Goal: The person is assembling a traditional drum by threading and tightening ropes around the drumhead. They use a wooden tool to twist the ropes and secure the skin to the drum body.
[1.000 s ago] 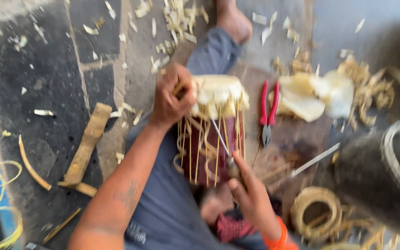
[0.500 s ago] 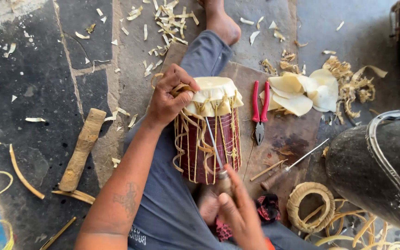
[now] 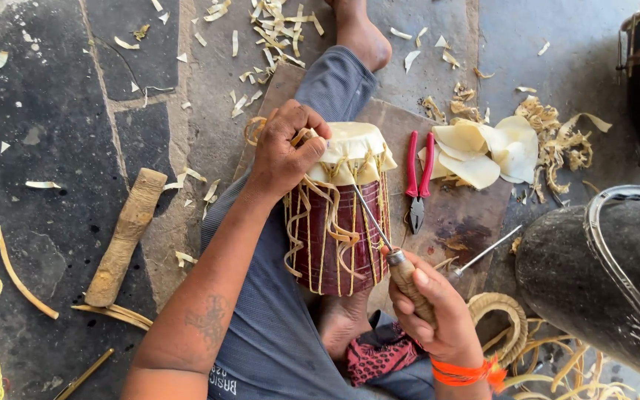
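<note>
Fingers: left hand (image 3: pixel 284 152) curled gripping drum (image 3: pixel 338 215) rim | right hand (image 3: pixel 435 311) wrapped around awl (image 3: pixel 383 244) handle

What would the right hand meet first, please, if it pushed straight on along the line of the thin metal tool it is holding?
Most likely the cream skin on top of the small dark-red, cord-laced drum. The right hand holds a wooden-handled awl pointing there, though its tip's depth is unclear.

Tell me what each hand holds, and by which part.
Right hand: awl by its wooden handle. Left hand: fingers grip the drum at its top rim.
</note>
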